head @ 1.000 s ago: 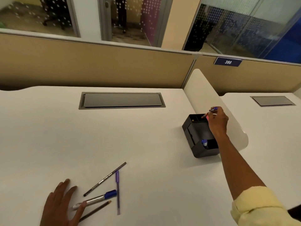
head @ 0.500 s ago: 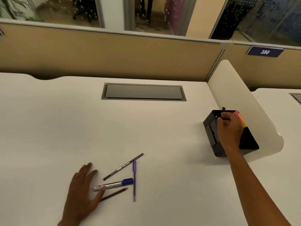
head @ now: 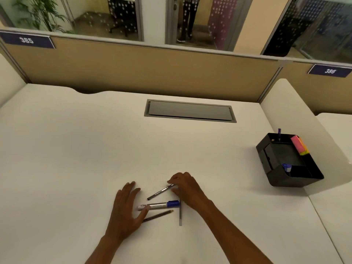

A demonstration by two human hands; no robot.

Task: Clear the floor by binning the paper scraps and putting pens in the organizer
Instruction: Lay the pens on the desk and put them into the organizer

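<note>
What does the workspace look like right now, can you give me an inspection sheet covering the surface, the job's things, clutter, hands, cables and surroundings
Surface: white desk with a closed grey hatch set into it.
Job's things: thin black pen, blue-capped marker, dark pencil and purple pen lie loose on the desk; black organizer at right holds a purple pen, a blue-capped marker and sticky notes. No paper scraps seen.
Clutter: nothing seen.
Hands: left hand rests flat, thumb touching the loose marker; right hand pinches the thin black pen's end.
Cables: nothing seen.
Surroundings: tan partition with plates 385 and 386; glass walls behind.
</note>
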